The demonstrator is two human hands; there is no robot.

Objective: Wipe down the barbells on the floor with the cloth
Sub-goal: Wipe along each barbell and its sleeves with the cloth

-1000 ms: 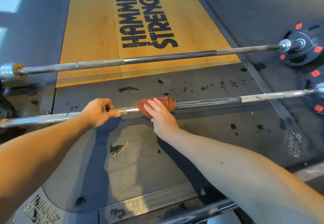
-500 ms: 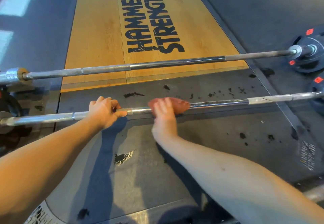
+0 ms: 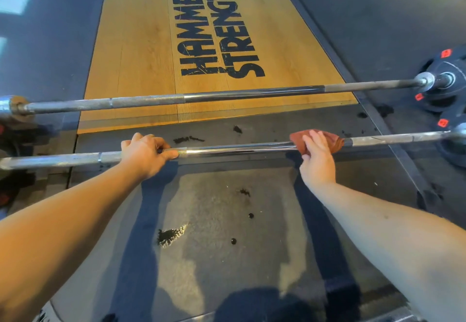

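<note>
Two steel barbells lie across the floor. The near barbell runs from left to right in front of me. My left hand grips its shaft left of centre. A reddish-brown cloth is wrapped over the shaft further right, and my right hand holds the cloth around the bar. The far barbell lies parallel behind it, untouched, crossing the near edge of the wooden platform.
A wooden platform printed HAMMER STRENGTH lies beyond the bars. Black plates with red marks sit on the right ends of both bars. The dark rubber mat under my arms has scuffs and black spots.
My right hand has slid the cloth along the near bar to the right, well away from my left hand, which still grips the shaft. The view has shifted slightly.
</note>
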